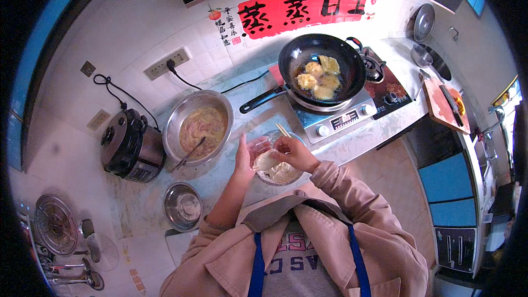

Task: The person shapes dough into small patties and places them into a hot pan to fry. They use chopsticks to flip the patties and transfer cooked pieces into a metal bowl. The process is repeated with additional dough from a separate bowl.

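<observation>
Over a round bowl (pixel 300 176) of pale coated pieces, my right hand (pixel 293 153) pinches the edge of a flat, pale, flour-coated piece (pixel 265 161). My left hand (pixel 248 153) is beside the same piece, palm turned inward and thumb raised; whether it also grips it is unclear. Light wooden chopsticks (pixel 282 130) lean on the bowl's far side. Beyond, a black wok (pixel 293 57) on the cooktop holds several golden pieces (pixel 328 65) in oil. To the left, a large steel basin (pixel 170 132) contains a wet, pinkish-yellow mixture (pixel 204 130) and a spoon-like utensil (pixel 191 156).
An electric pressure cooker (pixel 138 148) and a small steel bowl (pixel 182 207) stand at left. The wok's long handle (pixel 262 99) points left over the counter. A gas burner (pixel 371 68) is right of the wok; farther right, a knife (pixel 451 105) rests on a cutting board (pixel 438 103).
</observation>
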The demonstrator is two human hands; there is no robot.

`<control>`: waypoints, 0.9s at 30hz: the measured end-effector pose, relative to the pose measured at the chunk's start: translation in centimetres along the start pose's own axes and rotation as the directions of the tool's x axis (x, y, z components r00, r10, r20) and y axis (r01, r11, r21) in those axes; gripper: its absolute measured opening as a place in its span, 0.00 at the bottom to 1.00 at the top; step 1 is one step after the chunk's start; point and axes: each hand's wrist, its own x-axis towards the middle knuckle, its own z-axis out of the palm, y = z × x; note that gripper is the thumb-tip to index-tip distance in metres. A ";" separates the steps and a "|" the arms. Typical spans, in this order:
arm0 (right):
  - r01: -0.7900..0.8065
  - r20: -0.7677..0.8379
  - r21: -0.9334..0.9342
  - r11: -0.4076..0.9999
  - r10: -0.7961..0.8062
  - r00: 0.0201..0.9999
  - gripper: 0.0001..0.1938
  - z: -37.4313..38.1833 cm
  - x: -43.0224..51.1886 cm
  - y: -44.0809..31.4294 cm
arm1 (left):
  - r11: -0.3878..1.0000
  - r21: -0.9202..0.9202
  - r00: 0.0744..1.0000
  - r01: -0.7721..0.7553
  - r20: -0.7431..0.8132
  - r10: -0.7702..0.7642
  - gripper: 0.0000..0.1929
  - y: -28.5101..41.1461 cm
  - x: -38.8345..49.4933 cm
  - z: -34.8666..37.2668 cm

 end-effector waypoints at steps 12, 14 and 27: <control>-0.174 -0.035 0.257 0.951 0.189 0.981 0.16 -1.1 0.4 -1.1 | 0.945 0.319 0.987 -0.072 0.161 0.021 0.15 -0.2 -0.9 0.5; -0.209 0.041 0.334 0.919 0.208 0.977 0.22 -1.6 0.5 -1.2 | 0.862 0.477 0.984 -0.170 0.125 0.125 0.14 -0.4 -0.8 0.3; -0.050 -0.191 -0.208 0.977 0.009 0.982 0.29 -0.7 0.2 -0.5 | 0.754 0.588 0.951 -0.292 0.094 0.295 0.15 -0.8 -0.4 1.6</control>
